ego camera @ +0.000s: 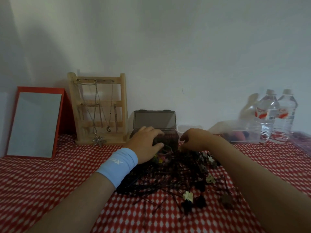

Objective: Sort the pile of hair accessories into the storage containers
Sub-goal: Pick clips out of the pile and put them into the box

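fingers (155, 132) of the left hand (144, 142) curl over the near rim of the smoky dark plastic box (171, 141), thumb on its front: gripping it, lid standing open behind. right hand (196, 140) has its fingers curled down at the far edge of the pile of dark hairpins, bands and small flower clips (176, 175); cannot tell whether they pinch anything. the pile lies on the red-and-white patterned worktop (50, 182), between the forearms, just before the box.

risks: pins look tangled, so lifting one likely drags others and scatters them. loose clips beside the right forearm could be swept aside. small clear round jar (165, 156) of coloured clips sits just beside the left wrist; a wrist shift could tip it.

room: open cloth front left. wall closes the rear; the worktop's front edge is not in view. wooden necklace rack (99, 108) stands left of the box. clear rectangular plastic tub (244, 132) and two clear water bottles (269, 115) crowd the right rear.
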A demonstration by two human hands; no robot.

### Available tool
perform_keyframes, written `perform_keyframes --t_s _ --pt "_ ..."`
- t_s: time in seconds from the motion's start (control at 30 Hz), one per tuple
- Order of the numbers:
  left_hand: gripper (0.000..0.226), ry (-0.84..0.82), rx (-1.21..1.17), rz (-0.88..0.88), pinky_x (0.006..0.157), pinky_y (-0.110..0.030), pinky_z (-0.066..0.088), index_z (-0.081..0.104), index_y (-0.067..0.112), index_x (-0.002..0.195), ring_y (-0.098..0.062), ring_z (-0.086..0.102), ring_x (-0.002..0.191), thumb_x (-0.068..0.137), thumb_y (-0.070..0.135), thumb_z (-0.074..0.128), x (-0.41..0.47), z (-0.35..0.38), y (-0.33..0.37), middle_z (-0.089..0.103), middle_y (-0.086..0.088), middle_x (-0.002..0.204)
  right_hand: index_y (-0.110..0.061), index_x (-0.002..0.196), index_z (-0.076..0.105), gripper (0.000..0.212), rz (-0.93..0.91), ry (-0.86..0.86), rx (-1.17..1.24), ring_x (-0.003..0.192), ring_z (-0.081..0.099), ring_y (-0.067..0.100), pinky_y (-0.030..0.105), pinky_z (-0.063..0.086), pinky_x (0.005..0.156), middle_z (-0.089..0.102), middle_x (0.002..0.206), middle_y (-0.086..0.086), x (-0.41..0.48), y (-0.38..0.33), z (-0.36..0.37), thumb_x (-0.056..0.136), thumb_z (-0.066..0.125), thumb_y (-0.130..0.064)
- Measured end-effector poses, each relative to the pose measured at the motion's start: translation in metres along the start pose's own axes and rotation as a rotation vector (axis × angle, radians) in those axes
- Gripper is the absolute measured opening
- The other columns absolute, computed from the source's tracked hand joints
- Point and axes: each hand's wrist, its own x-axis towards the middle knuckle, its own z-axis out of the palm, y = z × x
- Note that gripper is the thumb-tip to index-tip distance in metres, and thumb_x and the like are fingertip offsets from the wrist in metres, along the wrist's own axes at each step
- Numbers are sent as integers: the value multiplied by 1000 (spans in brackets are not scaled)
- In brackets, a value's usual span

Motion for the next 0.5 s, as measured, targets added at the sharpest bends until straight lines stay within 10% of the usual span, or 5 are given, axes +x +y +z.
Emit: perform_keyframes --t_s 0.33,0.5 --pt "37 -188 -14 41 91 -25 43 61 27 125 -15 56 108 90 36 64 57 -1 28 62 3 119 -23 100 77 22 -126 -144 90 95 65 12 32 52 95 72 101 -7 17 17 -19 84 77 -37" --pt "51 -213 -120 -17 87 -22 47 60 27 123 -8 60 97 78 44 77 75 -2 31 64 10 110 -22 92 80 13 -177 -57 354 69 67 7 24 51 66 77 81 -8 23 20 -53 84 76 -31"
